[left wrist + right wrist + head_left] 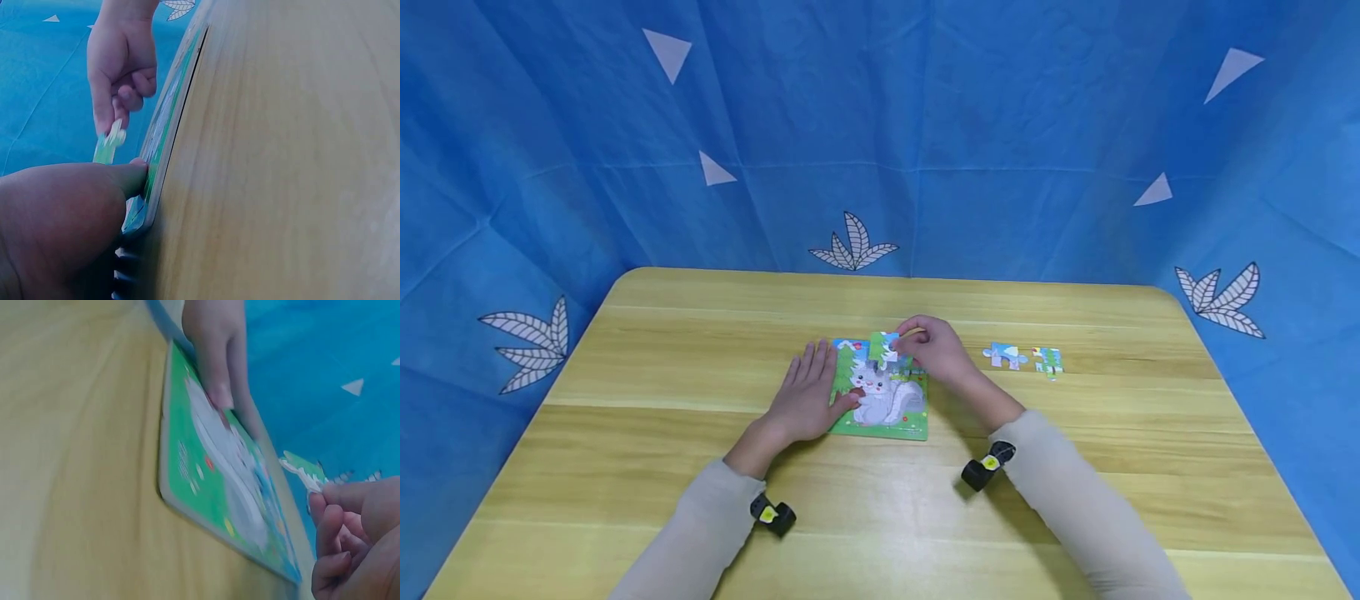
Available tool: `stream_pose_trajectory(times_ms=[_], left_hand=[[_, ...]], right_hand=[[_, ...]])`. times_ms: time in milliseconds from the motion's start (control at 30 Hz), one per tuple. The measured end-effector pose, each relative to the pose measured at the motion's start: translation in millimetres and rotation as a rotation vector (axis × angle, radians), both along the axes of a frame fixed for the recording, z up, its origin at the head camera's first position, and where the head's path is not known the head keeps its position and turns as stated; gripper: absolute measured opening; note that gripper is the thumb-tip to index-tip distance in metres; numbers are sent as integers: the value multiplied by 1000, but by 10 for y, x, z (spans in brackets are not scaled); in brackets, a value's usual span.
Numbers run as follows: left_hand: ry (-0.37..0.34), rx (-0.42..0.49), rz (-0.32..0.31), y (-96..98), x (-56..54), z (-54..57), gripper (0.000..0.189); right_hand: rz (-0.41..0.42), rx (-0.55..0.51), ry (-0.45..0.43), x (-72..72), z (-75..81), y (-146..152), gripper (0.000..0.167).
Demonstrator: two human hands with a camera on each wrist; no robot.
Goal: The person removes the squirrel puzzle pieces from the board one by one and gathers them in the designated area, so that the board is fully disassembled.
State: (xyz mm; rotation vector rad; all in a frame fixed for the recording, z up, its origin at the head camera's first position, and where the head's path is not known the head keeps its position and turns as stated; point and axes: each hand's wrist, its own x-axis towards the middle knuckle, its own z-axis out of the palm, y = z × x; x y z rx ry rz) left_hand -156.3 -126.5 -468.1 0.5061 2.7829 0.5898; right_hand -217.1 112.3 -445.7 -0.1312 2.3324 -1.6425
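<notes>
left hand [805, 402] flat, straight-fingered, thumb over the square green-and-blue squirrel jigsaw board [880, 431] on the pale-wood table [880, 517], probably to steady it. right hand [936, 350] pinches a green-and-white jigsaw piece [883, 347] by its edge above the board's far side (likely for aiming); height unclear.

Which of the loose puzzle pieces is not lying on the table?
The green-and-white piece pinched by the right hand; the other two pieces lie on the table.

Left hand [805, 402] flat, right hand [942, 350] pinching, forearms [1075, 500] angled inward
</notes>
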Motion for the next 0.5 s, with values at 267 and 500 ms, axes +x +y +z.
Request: stream_pose_trajectory(times_ms=[267,500], left_hand=[[-14,-23,-5,-1,28,51,91],[-13,-18,1,11,27,54,89]], right_hand=[[23,40,1,-68,71,422,21],[-7,73,-34,-102,84,772,25]])
